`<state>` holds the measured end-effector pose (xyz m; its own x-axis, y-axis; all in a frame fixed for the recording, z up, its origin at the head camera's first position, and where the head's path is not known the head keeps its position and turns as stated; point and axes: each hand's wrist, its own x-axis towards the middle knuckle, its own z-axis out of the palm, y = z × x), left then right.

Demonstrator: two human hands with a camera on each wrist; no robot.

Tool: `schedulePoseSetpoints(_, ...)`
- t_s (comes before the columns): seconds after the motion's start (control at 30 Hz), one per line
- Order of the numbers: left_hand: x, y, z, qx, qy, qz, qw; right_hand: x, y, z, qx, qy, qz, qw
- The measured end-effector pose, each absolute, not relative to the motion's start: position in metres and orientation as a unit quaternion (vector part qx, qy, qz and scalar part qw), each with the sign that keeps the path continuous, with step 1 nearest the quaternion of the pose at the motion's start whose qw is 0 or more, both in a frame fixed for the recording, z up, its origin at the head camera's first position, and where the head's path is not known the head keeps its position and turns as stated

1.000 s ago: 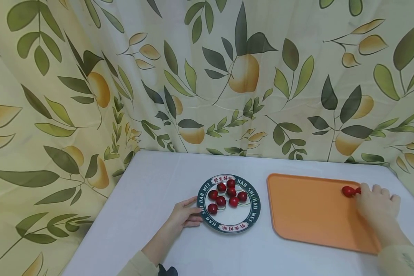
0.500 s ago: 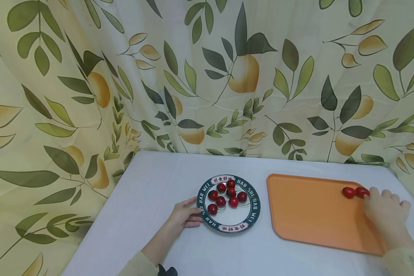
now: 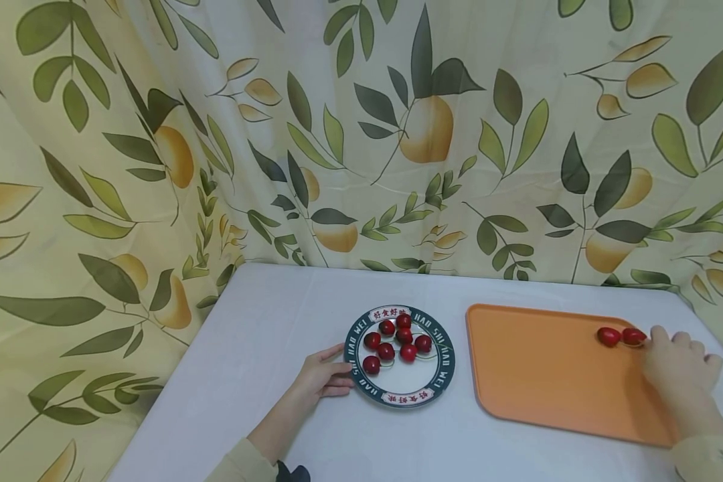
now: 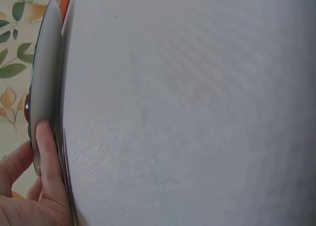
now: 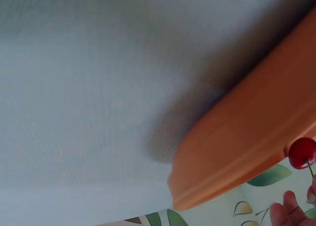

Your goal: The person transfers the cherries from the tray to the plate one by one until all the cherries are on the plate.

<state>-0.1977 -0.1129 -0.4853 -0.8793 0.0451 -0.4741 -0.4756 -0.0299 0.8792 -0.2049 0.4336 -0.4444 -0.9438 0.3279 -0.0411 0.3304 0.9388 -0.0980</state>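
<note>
My left hand point(image 3: 322, 375) grips the left rim of a round plate point(image 3: 404, 400) with a dark green lettered border. In the left wrist view, the thumb is at the rim and a finger point(image 4: 48, 159) lies against the pale underside. Several dark red cherries point(image 3: 385, 351) with stems sit on the plate. My right hand point(image 3: 681, 365) is over the right end of an orange tray point(image 3: 554, 375), its fingertips pinching the stem of a cherry point(image 3: 633, 337). In the right wrist view that cherry point(image 5: 302, 153) overlaps the tray's rim. Another cherry point(image 3: 608, 337) touches it on the left.
A white cloth point(image 3: 301, 301) covers the table. The tray lies to the right of the plate, with a narrow strip of cloth between them. A curtain point(image 3: 361, 134) printed with leaves and fruit hangs behind the table and along its left side.
My right hand has shifted a little to the right, uncovering the right-hand cherry that it mostly hid before. My left hand and the plate have stayed still.
</note>
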Motion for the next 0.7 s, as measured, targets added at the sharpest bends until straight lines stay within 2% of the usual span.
schedulePoseSetpoints(0.23, -0.198, -0.113, -0.486, -0.159, 0.67, 0.701, 0.186, -0.207, 0.429, -0.441, 0.155, 0.985, -0.044, -0.062)
schedulePoseSetpoints(0.43, -0.198, -0.113, -0.484, -0.16, 0.671, 0.699, 0.186, -0.213, 0.416, -0.429, 0.121, 0.985, -0.078, -0.092)
schedulePoseSetpoints(0.7, -0.198, -0.112, -0.484, -0.163, 0.671, 0.698, 0.188, -0.221, 0.375, -0.416, 0.069, 0.985, -0.091, -0.129)
